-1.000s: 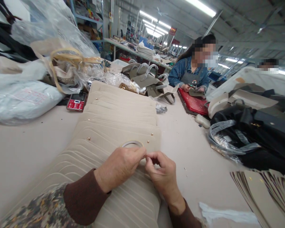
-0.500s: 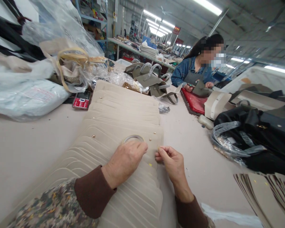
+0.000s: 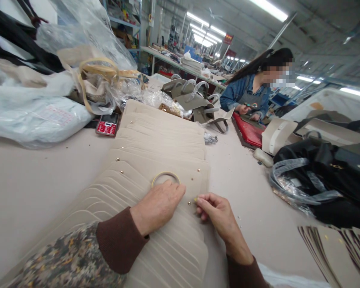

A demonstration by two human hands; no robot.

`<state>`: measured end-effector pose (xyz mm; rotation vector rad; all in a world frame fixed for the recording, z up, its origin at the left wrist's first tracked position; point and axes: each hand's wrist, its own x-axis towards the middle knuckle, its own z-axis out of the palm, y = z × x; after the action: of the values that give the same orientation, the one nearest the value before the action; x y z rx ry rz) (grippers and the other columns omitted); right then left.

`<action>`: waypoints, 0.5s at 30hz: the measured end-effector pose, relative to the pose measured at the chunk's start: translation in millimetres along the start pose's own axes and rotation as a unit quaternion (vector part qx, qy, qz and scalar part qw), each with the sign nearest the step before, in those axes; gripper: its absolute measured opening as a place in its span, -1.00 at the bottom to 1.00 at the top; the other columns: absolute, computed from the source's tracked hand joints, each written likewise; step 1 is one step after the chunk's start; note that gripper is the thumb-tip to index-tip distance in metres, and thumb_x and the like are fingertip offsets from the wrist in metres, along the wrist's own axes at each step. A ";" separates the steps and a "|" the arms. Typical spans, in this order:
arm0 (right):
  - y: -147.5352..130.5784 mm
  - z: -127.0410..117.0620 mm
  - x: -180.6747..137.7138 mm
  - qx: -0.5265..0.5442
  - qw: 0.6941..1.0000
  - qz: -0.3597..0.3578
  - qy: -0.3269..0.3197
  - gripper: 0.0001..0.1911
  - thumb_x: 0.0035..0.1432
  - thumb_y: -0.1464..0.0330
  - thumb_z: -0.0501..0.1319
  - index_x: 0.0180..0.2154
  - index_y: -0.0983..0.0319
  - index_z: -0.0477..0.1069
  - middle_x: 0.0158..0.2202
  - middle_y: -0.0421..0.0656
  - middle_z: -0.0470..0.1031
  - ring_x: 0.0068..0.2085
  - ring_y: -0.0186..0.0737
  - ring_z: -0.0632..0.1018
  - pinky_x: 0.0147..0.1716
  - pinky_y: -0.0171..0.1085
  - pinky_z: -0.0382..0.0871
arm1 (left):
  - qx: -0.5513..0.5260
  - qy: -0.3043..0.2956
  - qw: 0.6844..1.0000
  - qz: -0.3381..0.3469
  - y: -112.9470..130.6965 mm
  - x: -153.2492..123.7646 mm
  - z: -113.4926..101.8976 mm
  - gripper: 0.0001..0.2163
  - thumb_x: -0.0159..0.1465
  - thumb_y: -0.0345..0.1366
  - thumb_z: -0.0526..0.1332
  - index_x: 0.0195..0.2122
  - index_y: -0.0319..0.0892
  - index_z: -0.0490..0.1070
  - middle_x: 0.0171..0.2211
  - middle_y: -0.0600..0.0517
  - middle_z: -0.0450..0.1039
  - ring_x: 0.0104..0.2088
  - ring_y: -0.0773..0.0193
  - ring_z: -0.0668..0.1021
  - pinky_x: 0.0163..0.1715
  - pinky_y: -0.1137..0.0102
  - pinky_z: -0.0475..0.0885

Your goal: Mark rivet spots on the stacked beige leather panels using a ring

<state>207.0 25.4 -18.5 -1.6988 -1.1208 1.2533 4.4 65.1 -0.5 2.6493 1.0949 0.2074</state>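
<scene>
Beige bag panels (image 3: 162, 140) lie overlapped in a long fanned stack, with small gold studs near their edges. My left hand (image 3: 159, 206) is closed over the stack, fingers curled round a thin yellow-rimmed ring that looks like a roll of tape (image 3: 165, 173). Its fingertips are hidden beneath the hand. At the stack's right edge, my right hand (image 3: 214, 208) pinches a tiny yellow piece (image 3: 195, 199) between thumb and forefinger. Just left of that pinch sits a gold stud (image 3: 189, 203).
A red keypad phone (image 3: 107, 125) lies left of the stack, beside plastic-wrapped goods (image 3: 39, 120). Black bags (image 3: 312, 176) and brown-edged strips (image 3: 333, 252) are on the right. Across the table, a co-worker (image 3: 252, 88) handles a piece over a red pad (image 3: 249, 130).
My right hand has moved slightly down and now shows the yellow piece at its fingertips. The yellow spot on the panels is gone from view, and a stud shows near there. More of the ring is visible.
</scene>
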 end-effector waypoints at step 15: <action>-2.7 22.4 -4.8 -0.290 0.945 -0.149 0.032 -0.82 0.14 0.31 0.17 -0.39 0.21 0.52 -0.52 -0.20 0.56 -0.48 -0.25 0.52 -0.44 -0.33 0.30 | -0.015 -0.014 1.000 0.002 0.5 -0.1 0.3 -0.85 0.29 -0.53 0.01 -0.22 -0.20 0.30 -0.29 -0.05 0.43 -0.26 0.10 0.44 -0.27 0.24 0.40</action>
<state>184.1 23.1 -20.2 -1.8632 -1.7509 0.7066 4.8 64.6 -0.6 2.6200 1.0696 0.1847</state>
